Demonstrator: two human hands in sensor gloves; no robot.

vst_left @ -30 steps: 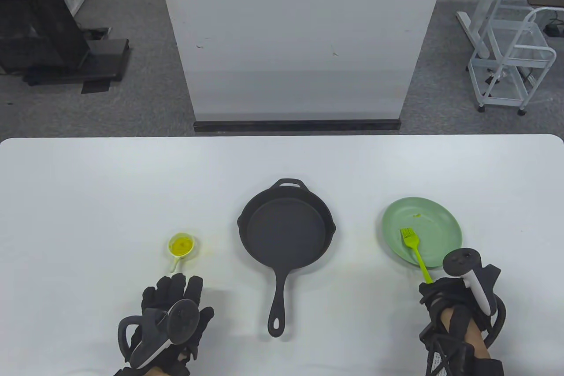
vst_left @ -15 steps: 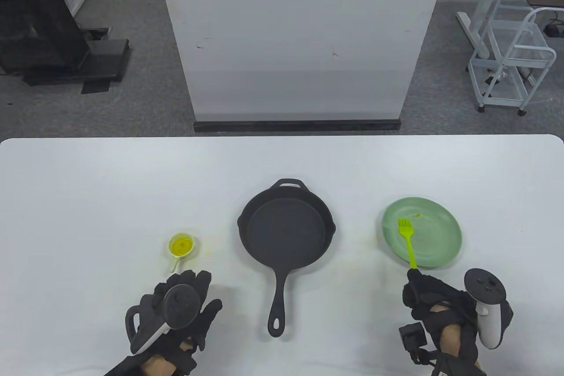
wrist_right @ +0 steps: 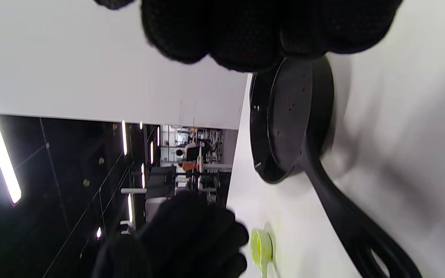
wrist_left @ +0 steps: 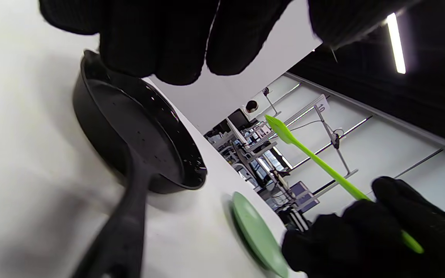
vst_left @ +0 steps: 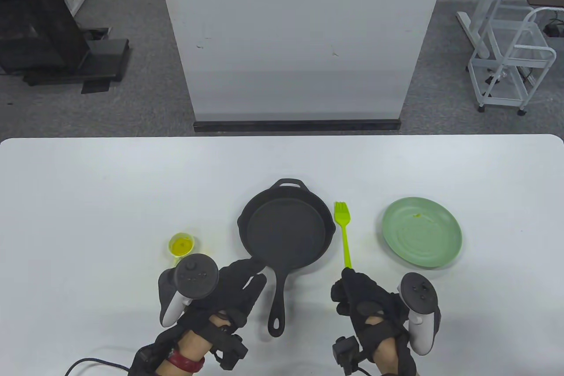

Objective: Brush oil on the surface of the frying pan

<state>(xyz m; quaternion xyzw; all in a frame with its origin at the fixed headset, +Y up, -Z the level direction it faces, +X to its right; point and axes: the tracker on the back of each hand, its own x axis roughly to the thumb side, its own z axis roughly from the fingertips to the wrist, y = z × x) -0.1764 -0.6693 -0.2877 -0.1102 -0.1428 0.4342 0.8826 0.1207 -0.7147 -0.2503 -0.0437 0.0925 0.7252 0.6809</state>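
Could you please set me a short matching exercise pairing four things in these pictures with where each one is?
Things:
1. silicone brush
2. frying pan
3. green plate
4. oil cup

Places:
A. farthest right on the table, nothing on it
B. just beyond the left hand
C. held by the right hand
D. centre, handle toward the person

Pairs: 1-C, 2-D, 3-A, 4-B

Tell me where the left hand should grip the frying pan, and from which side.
Take the frying pan by its long straight handle, which points toward the person. The left hand sits just left of it, so it should probably come in from the left and wrap mid-handle. The far loop is small and a farther reach.
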